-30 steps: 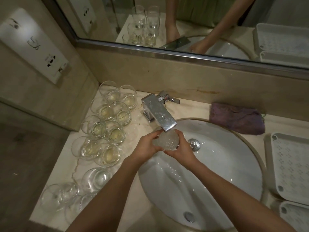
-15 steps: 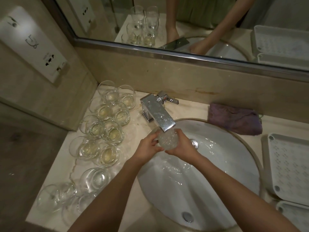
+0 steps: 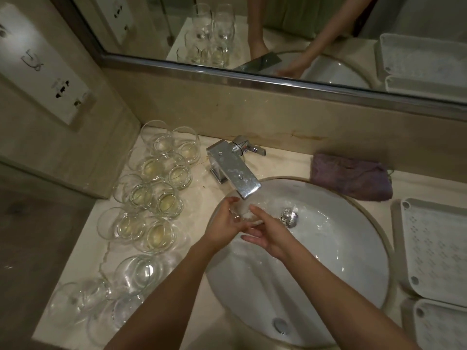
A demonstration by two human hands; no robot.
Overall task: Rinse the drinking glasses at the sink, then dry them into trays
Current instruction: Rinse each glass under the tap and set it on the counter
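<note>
Clear, thin glass, wet under the tap above the sink; cupped between left hand and right hand, fingers of both curled round its bowl. Probably light, rigid, breakable, and slippery while streaming. Best gripped round the widest part of the bowl, never pinched at the rim. More glasses waiting on the worktop; trays well apart.

Under the faucet, the glass is mostly hidden by both hands and blurred by running water. Right of the faucet, the lower tray runs off the picture's edge.
</note>
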